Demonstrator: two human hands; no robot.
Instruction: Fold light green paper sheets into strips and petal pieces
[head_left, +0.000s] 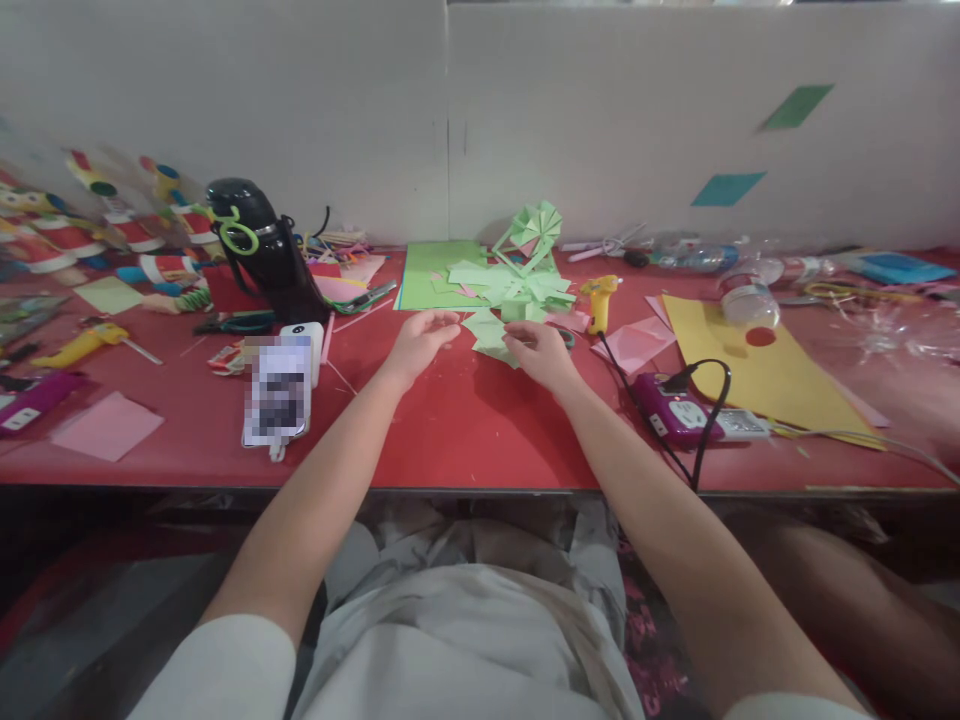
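Note:
A pale green cut paper piece [489,336] lies between my two hands, over the red table. At its right edge, my right hand [541,352] has thumb and fingers closed on the paper. Just left of the piece is my left hand [421,345], its fingers curved and a gap showing between thumb and forefinger; nothing is visible in it. Behind them several folded green paper pieces [525,290] are heaped. A green folded paper wheel [536,228] stands at the back of the heap, partly over a green sheet [420,275].
A yellow glue gun [598,300] stands right of the heap, its cord running to a purple power strip [679,408]. A yellow sheet [765,370] and plastic bottle [750,298] lie right. Left are a phone [279,390], black flask [259,250] and pink paper [109,425].

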